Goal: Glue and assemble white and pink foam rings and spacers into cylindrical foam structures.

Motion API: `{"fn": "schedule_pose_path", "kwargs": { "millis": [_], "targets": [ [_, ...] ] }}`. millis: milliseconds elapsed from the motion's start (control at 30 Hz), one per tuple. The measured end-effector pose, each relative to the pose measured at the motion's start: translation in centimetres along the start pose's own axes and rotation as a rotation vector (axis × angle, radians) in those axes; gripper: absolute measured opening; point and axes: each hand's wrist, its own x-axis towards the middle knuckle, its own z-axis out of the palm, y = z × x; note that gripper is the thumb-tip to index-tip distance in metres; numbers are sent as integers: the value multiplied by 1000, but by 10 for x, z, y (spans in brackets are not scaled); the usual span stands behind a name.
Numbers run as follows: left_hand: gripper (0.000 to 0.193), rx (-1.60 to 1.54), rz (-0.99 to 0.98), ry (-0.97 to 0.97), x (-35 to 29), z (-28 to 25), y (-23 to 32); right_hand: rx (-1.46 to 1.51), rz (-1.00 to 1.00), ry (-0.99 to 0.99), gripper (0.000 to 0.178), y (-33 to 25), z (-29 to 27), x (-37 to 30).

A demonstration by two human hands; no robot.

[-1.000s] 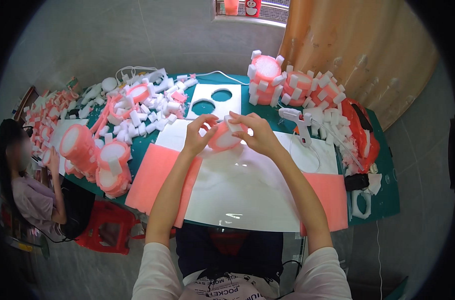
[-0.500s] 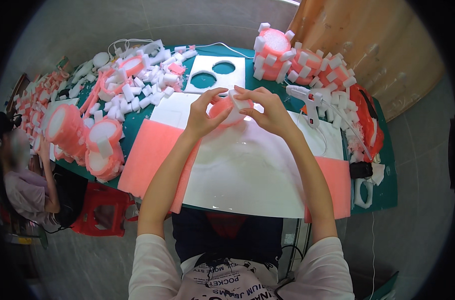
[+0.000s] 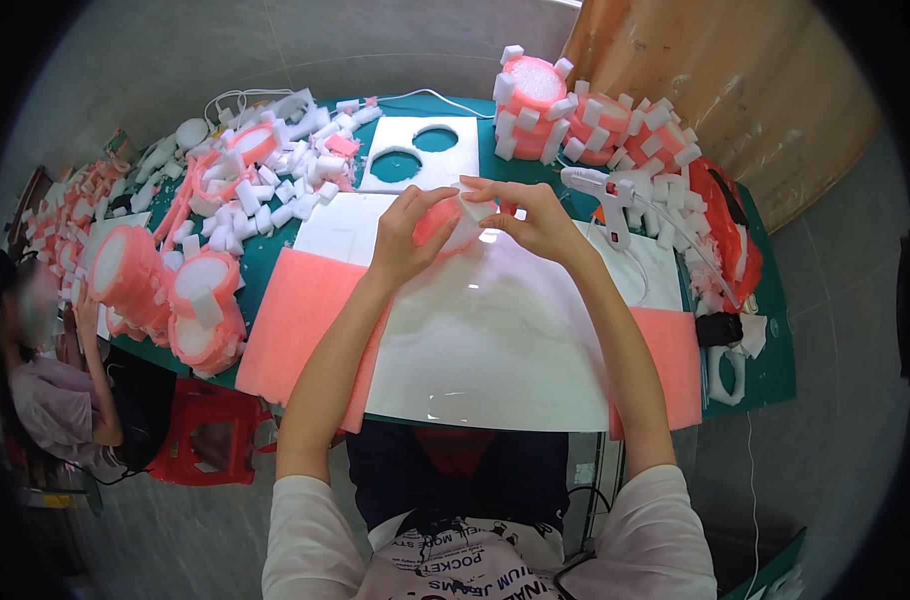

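Over the glossy white sheet (image 3: 485, 340), my left hand (image 3: 407, 238) curls its thumb and fingers around a round white foam disc with a pink foam rim (image 3: 439, 216). My right hand (image 3: 537, 222) pinches a small white foam block (image 3: 477, 208) against the disc's right side. Both hands are closed, and they partly cover the disc. To the right of my right hand lies a white hot glue gun (image 3: 603, 190) with its cord. Pink foam sheets (image 3: 300, 325) lie beneath both my forearms.
Loose white foam blocks (image 3: 250, 195) pile up at the back left, near stacked pink-rimmed discs (image 3: 203, 280). A white foam board with two round holes (image 3: 422, 122) lies behind my hands. More block-studded pink rounds (image 3: 533, 85) stand back right. A co-worker (image 3: 60, 400) sits at left.
My view has shifted slightly. My right fingers have moved a little on the white foam block, while my left hand keeps its hold on the disc.
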Motion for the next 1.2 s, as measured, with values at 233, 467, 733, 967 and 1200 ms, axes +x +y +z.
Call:
{"fn": "schedule_pose_path", "kwargs": {
  "millis": [233,467,733,967,1200],
  "targets": [
    [28,-12,-75,-14,0,-1,0,-34,-26,46,31,3,7,2],
    [33,13,-110,-35,1,-2,3,-38,-39,70,31,7,10,0],
    [33,0,-107,-34,2,0,6,-45,-36,38,45,11,6,-2],
    [33,-23,-140,-47,5,1,5,-3,-90,113,29,19,12,-2],
    [32,-17,-175,-69,5,0,3,-25,-91,102,31,21,13,-3]
  ]
}}
